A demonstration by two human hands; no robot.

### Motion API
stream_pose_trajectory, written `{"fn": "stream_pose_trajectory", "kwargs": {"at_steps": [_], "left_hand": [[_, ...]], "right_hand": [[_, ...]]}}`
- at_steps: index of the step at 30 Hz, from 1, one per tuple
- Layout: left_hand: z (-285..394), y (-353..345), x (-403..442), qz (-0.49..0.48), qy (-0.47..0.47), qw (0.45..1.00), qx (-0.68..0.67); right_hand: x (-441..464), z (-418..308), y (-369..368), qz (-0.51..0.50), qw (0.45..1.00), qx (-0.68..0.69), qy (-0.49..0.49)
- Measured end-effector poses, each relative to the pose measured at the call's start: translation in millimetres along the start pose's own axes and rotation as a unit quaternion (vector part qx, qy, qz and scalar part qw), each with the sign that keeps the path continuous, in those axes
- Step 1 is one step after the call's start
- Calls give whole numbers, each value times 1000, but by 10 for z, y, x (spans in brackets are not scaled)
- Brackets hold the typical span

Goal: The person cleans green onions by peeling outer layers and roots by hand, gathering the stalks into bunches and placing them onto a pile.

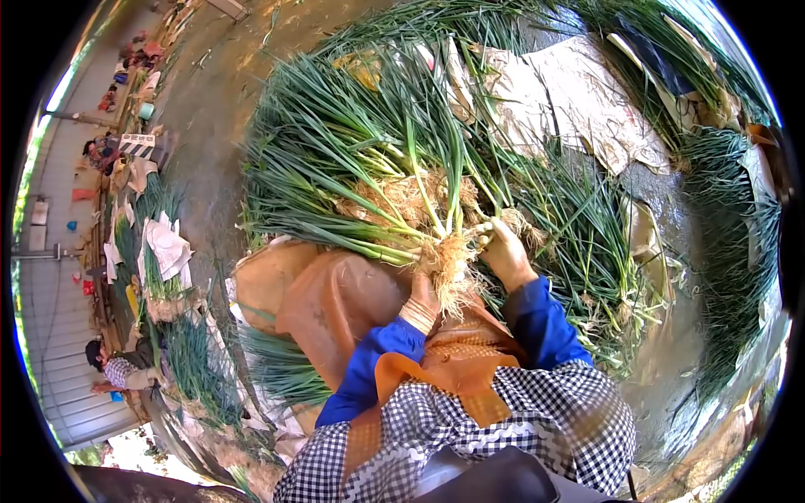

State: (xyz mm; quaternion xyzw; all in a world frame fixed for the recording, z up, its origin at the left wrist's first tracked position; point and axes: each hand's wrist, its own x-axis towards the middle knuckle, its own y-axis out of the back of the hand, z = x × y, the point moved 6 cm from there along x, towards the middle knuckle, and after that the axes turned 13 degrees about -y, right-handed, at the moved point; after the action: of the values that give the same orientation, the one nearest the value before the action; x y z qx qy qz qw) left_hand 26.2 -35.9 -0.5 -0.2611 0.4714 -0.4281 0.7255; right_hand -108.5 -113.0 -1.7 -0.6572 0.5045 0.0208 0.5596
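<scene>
Spring onions with pale stems and bushy straw-coloured roots [451,260] are gathered over my lap, their green leaves fanning up and to the left. My left hand [424,295] is closed around the stem ends of this bunch from the left, its fingers partly hidden by the roots. At the right side of the roots, my right hand [506,255] pinches near a pale stem end; exactly what lies between its fingertips is hard to make out. Just beyond both hands lies a large heap of spring onions [327,151].
An orange-brown apron [335,298] covers my knees. More spring onions [579,243] lie to the right, with white sacks [587,92] behind them. Further bundles [725,243] line the far right. At the left, a person [126,373] works beside other piles on the wet floor [210,109].
</scene>
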Motion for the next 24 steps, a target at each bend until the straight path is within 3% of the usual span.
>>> {"fn": "stream_pose_trajectory", "kwargs": {"at_steps": [3,4,5,7,9,10,12,14,15,17,19,21,22,24], "left_hand": [[-2,41,-48,28,15,1000,2],[-7,50,-39,32,13,999,3],[-38,116,-2,32,12,999,3],[-55,150,41,27,-12,1000,7],[-39,31,29,27,-33,999,25],[-43,35,34,44,-45,998,19],[-41,107,46,97,-66,993,31],[5,23,55,89,-72,993,23],[34,-16,62,80,-78,994,14],[47,2,96,37,-62,997,4],[75,81,144,44,-66,997,6],[100,142,200,-2,-17,1000,-14],[122,142,259,33,-23,999,-9],[175,399,279,108,-27,993,30]], "right_hand": [[488,110,-1,88,984,-141,-64],[314,-30,-341,94,978,-187,1],[602,23,-286,14,970,-218,110],[529,-77,-220,166,869,-450,123],[585,-7,-94,290,728,-550,290],[587,71,-26,254,812,-451,270],[344,123,23,199,810,-388,392],[197,160,-164,48,938,-220,263],[17,105,-277,48,985,-87,140],[-119,161,-381,-109,978,174,-36],[-265,144,-402,-78,978,178,-73],[-466,145,-447,-108,976,165,-87],[-663,102,-471,-104,969,193,-118],[-1034,-65,-421,-142,973,158,-90]]}}
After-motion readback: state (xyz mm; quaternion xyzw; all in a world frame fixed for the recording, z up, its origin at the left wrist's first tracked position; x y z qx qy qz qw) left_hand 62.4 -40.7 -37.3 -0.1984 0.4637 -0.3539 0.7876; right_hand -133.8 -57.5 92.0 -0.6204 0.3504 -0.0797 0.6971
